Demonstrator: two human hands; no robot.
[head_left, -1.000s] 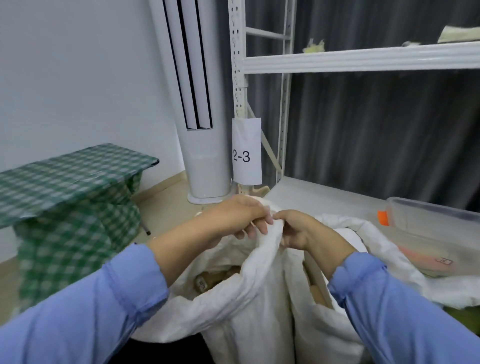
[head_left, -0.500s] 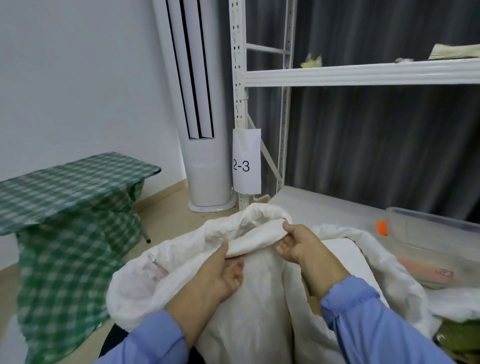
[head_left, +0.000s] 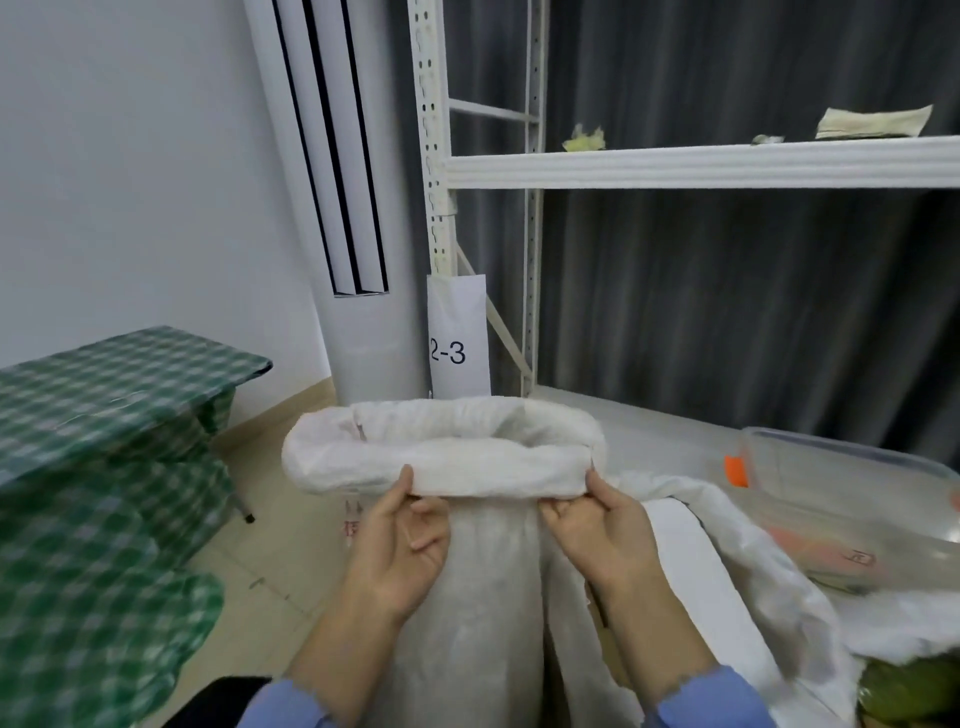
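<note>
View: head camera, forward and down.
Work in hand: turning the mouth of a tall white woven sack (head_left: 467, 597) down into a rolled cuff (head_left: 457, 457).
Done: the cuff runs all round the mouth, which stands open.
Left: judged nearly finished; perhaps one more turn. Contents not visible.
Left hand (head_left: 400, 551): pinches the near cuff, thumb on its outer face, fingers (head_left: 431, 519) curled beneath.
Right hand (head_left: 597, 535): same pinch, further right.
Sack position: upright, by the front left corner of the white lower shelf (head_left: 649, 426); base hidden.
Neighbours: a second white sack (head_left: 727, 545) touching on the right, sagging; a clear plastic tub with orange tab (head_left: 831, 467) on the shelf.
Room: white metal rack (head_left: 675, 161), paper tag "2-3" (head_left: 457, 332), white tower air conditioner (head_left: 363, 260), grey curtain (head_left: 727, 312), green checked table (head_left: 104, 384) left, beige floor (head_left: 291, 545).
</note>
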